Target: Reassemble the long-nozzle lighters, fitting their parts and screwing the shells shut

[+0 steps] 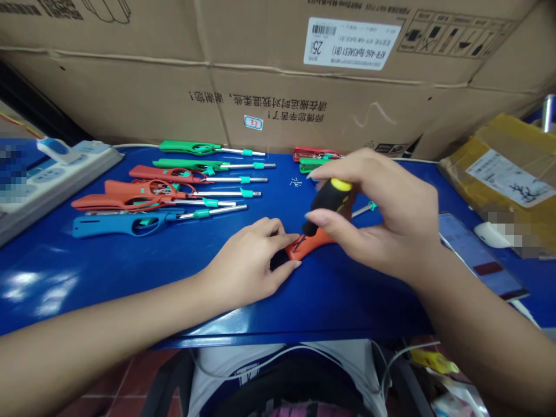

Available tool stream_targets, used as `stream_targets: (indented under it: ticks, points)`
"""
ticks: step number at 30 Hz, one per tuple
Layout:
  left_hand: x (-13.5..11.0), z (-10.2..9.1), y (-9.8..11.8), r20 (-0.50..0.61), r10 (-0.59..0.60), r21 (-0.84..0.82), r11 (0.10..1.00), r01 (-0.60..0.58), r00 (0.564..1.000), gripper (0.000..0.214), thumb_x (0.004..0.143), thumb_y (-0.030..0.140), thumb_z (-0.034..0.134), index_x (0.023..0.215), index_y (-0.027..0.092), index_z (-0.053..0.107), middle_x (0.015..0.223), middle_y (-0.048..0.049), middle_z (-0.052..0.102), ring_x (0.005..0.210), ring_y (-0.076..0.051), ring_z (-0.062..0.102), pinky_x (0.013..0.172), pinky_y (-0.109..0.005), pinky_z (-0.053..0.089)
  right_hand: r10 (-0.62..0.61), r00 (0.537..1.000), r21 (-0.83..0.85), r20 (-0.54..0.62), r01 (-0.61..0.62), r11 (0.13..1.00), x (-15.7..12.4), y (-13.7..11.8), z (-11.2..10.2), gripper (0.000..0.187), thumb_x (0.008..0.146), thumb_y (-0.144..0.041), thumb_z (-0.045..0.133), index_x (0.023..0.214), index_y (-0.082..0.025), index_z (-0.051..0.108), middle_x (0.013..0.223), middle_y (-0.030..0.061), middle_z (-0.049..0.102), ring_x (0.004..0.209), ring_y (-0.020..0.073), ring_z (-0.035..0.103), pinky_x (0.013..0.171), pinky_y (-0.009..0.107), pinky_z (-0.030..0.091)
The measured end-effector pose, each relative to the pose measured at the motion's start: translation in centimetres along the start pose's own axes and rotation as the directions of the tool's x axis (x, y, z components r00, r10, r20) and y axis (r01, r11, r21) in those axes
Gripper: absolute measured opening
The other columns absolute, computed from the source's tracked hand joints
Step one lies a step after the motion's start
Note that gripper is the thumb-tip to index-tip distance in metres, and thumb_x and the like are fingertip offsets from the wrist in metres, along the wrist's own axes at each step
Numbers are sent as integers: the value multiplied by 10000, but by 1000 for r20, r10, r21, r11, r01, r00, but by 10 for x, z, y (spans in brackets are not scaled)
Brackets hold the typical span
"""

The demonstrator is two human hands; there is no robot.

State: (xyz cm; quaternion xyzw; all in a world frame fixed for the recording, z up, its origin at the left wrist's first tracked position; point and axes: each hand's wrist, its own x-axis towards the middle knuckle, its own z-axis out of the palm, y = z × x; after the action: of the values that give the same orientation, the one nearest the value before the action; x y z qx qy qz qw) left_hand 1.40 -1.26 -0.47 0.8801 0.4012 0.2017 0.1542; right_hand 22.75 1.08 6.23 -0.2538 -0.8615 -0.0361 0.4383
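Note:
My right hand (373, 214) grips a short screwdriver (326, 204) by its black and yellow handle. The tool is tilted, its tip down at an orange long-nosed lighter (309, 243) lying on the blue table. My left hand (256, 260) pinches the near end of that lighter between thumb and fingers, steadying it against the tabletop. Much of the lighter's body is hidden behind my right hand; part of its metal nozzle (363, 209) shows beyond. Several small white pieces (296, 182) lie on the table past my hands.
To the left lie several lighters in green, orange and blue, such as the blue lighter (117, 225). A power strip (56, 179) is at far left. Red and green pieces (313, 154) sit by the cardboard box (152, 87). A phone (482, 255) and taped parcel (504, 168) are right.

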Motion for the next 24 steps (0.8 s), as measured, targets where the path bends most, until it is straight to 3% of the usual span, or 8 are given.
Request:
stream_targets:
  ticks: [3,5,8,10,15,19,24]
  points:
    - [0,0,1,-1,-6,-12,1000,6,1000,283,965,316,624,1188,182,736,1015,-89,641,970,-263,627,860,-441,569,21,995,141,99,-35,989,0,-2,-4,249,994,-207,552,1216,-193,663,1194,87,755,1038,216,732,822,360,631]
    - [-1,-1,2,-5,-13,-18,1000,13,1000,273,962,316,628,1167,177,742,1029,-92,647,984,-266,632,867,-443,569,29,996,157,81,-41,987,0,-3,-4,227,998,-228,574,1204,-233,669,1119,47,772,936,194,745,759,334,631]
    - [-2,0,1,-9,-22,-11,1000,22,1000,304,959,318,629,1213,186,729,1075,-101,657,1015,-275,641,892,-456,571,-1,1000,17,-15,1,1000,1,-5,-3,124,952,-289,685,1073,-262,696,923,14,768,805,185,732,749,328,621]
    - [-2,0,1,-12,-25,0,1000,25,1000,334,960,321,627,1258,197,710,1106,-104,657,1039,-279,641,908,-462,571,-13,1000,-71,-21,12,997,1,-6,-3,96,940,-331,705,1019,-278,699,861,9,756,779,189,723,732,326,613]
    - [-2,1,0,-14,-25,10,1000,25,1000,303,963,344,634,1211,196,724,1037,-84,649,979,-264,629,857,-442,569,-26,989,40,148,20,999,-2,-1,-7,389,991,-207,520,1374,-177,577,1296,100,708,1150,231,690,886,377,613]
    - [-2,0,2,-15,-19,29,999,20,1000,280,957,339,638,1175,189,730,1012,-85,647,961,-272,616,833,-446,558,-18,990,40,143,13,999,-4,-2,-6,343,992,-296,602,1333,-252,605,1150,41,749,990,211,735,822,354,619]
    - [-2,1,2,-10,-17,31,999,17,1000,274,951,311,632,1181,192,720,984,-81,637,936,-267,620,789,-418,557,0,991,-44,130,6,999,-2,-8,1,278,979,-351,665,1227,-228,644,1092,41,757,959,192,735,771,294,597]
